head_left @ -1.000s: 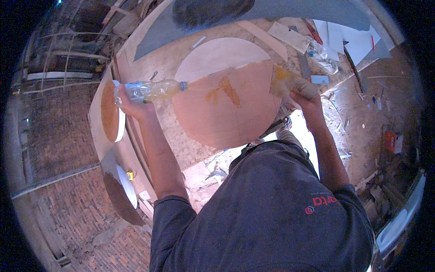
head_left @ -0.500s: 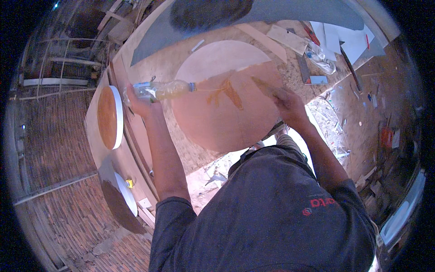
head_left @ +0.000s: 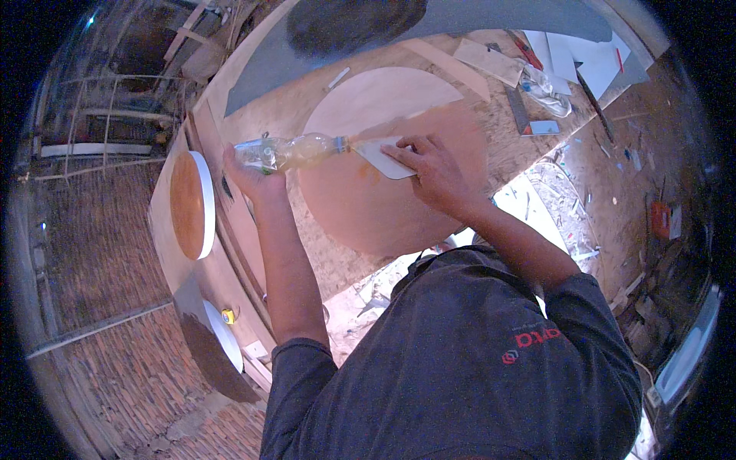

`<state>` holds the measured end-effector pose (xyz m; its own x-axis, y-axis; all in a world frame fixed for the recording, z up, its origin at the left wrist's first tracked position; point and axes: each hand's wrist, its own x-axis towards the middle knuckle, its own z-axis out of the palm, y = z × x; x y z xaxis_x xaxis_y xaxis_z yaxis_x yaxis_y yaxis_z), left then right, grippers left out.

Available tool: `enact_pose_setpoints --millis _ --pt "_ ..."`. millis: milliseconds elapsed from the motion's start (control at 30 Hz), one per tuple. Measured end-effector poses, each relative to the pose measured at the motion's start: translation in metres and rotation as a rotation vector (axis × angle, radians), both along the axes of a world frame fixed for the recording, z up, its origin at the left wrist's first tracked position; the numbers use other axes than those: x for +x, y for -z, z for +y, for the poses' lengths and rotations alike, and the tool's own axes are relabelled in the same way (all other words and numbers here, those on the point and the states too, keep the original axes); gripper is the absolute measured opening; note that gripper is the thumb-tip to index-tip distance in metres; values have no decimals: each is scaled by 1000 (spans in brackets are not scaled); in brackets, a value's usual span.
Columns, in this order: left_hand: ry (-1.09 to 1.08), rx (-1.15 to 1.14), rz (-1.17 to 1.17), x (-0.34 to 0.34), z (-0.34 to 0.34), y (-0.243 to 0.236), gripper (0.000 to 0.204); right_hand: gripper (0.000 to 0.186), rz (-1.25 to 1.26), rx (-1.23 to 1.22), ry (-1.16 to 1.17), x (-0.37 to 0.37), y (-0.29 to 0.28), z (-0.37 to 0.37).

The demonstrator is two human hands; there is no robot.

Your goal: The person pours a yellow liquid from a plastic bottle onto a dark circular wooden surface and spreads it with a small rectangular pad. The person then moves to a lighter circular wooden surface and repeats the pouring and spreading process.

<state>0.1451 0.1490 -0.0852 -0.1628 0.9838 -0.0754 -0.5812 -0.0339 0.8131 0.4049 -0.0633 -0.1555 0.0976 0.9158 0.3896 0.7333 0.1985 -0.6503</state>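
Note:
My left hand grips a clear plastic bottle that lies nearly horizontal, its blue-capped end pointing right, with yellowish liquid inside. My right hand holds a pale, flat spreader piece against a large round wooden board, its fingers curled over the piece's top. The board's far part is paler; the nearer part is tan, with an amber smear partly covered by the piece. The bottle's capped end is beside the spreader; whether they touch I cannot tell.
At left stands a round, white-edged piece, with a yellow tape measure farther toward me. The worktable bears wood offcuts, crumpled plastic and white sheets. A grey sheet runs along the far side. An orange item is at right.
My right hand has moved left across the board, and the piece it holds has turned from amber-smeared face to pale face. My left hand and the bottle have shifted slightly right.

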Motion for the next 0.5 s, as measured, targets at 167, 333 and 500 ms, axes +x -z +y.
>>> enact_pose_setpoints --millis 167,333,500 --pt "-14 -1 -8 -2 -2 -1 50 74 -72 1 -75 0 0 7" --pt "7 -88 -101 -23 -3 -2 53 66 -248 47 -136 4 4 4" --pt "-64 -148 -110 -42 -3 6 57 46 -52 -232 40 20 76 11"
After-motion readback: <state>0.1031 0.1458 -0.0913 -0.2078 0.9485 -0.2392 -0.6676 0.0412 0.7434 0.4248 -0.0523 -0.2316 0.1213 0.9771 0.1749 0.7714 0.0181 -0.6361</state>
